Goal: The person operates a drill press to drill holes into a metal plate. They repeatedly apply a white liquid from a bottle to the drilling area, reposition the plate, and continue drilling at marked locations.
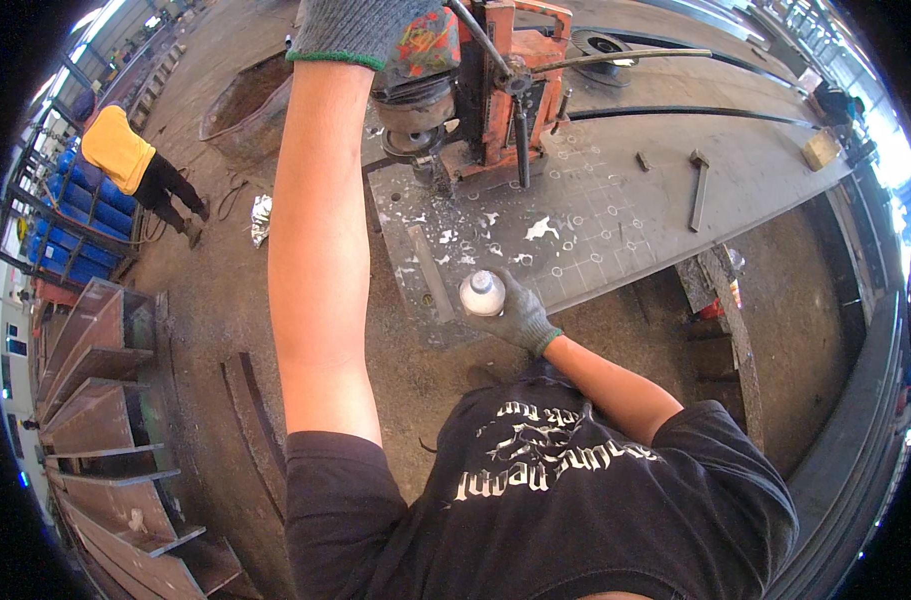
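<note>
Two gloved hands are seen in the head view, both in grey knit. The left hand (363,28) is raised to the upper edge, by the dark motor housing (415,85) of an orange machine (510,85); its fingers are cut off by the frame, so grip and contact cannot be told. The right hand (523,315) is closed around a white bottle (482,294), which is held cap up at the near left part of a grey steel plate (595,285) (whether the plate is touched by it, cannot be told).

The orange machine is stood on the plate, with long lever handles (615,59) spread out from its side. White flecks are scattered near its base, and rows of circles and lines are marked to the right of them. A flat metal strip (431,272) is laid just left of the bottle. Farther right, a hammer (697,190), a small metal piece (642,161) and, near the far corner, a yellowish block (821,150) are placed.

On the left, steel beams (100,425) are lined up on the floor; a person in a yellow top (120,150) is seen beside blue cylinders (87,210).
</note>
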Tool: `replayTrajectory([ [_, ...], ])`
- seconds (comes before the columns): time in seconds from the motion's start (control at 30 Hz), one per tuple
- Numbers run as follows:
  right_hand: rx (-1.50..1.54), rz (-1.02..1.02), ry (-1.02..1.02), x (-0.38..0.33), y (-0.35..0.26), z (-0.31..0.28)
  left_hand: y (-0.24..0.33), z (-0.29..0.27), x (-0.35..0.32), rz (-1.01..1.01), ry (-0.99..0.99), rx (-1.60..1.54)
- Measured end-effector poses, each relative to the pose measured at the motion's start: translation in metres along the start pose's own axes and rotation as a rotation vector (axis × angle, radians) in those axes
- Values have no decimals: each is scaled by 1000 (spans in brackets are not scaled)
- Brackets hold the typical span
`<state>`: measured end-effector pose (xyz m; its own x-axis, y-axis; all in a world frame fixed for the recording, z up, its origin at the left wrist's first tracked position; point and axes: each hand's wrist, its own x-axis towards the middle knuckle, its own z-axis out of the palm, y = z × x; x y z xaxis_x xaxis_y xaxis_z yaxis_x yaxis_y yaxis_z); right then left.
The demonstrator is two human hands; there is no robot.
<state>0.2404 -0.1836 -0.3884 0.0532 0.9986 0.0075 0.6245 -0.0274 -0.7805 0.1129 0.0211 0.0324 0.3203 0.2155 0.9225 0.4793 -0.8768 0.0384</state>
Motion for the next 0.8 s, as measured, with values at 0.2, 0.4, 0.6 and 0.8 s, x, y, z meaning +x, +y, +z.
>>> replayTrajectory([
  [0.2, -19, 8, 4, -2, -5, -2, 4, -5, -1, -2, 16, -17],
  [0.4, -2, -5, 29, -3, -1, -1, 6, -4, -2, -55, -23, -29],
  [0.6, 28, -30, 0, -3, 22, 14, 0, -5, -6, -33, 26, -69],
  [0.8, 223, 36, -154, 11, 13, -3, -5, -6, -6, -5, 7, 23],
])
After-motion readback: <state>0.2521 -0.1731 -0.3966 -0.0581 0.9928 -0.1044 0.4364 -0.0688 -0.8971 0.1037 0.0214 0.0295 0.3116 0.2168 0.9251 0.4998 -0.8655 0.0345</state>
